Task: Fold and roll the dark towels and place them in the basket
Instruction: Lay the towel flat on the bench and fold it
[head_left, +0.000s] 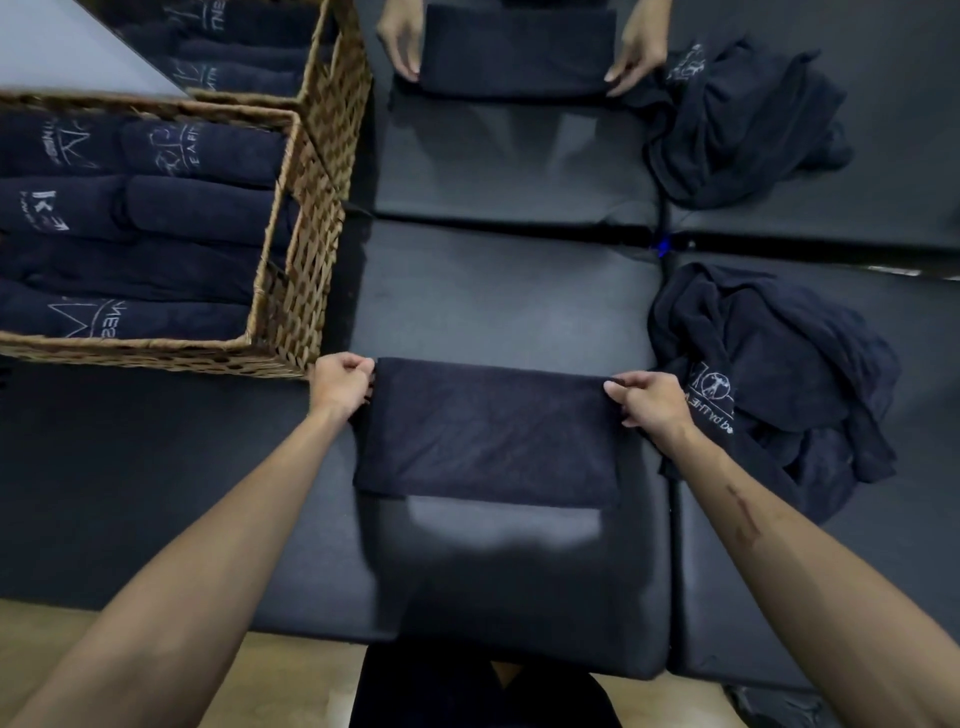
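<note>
Near me, tan wood floor (291, 670), then black padded mats (493, 296). My left hand (340, 384) and right hand (649, 402) each pinch a far corner of the folded dark towel (488, 431); far left, the woven wicker basket (291, 291) holds rolled towels (130, 208)

Basket (291, 291) cut off at the left edge, so its full extent can't be told. Rolled towels (135, 208) inside run out of frame too; their white logos are partly legible at best, and the layers below the top one are hidden. Fingertips of both hands are tucked behind the folded towel (488, 431) corners, so the exact grip is unclear. Number of folds in that towel is unreadable. A blurred pale patch (504, 525) sits just below it. Towel pile (769, 364) at right: count of towels indeterminate, print half hidden in creases. Both forearms leave the frame at the bottom.
</note>
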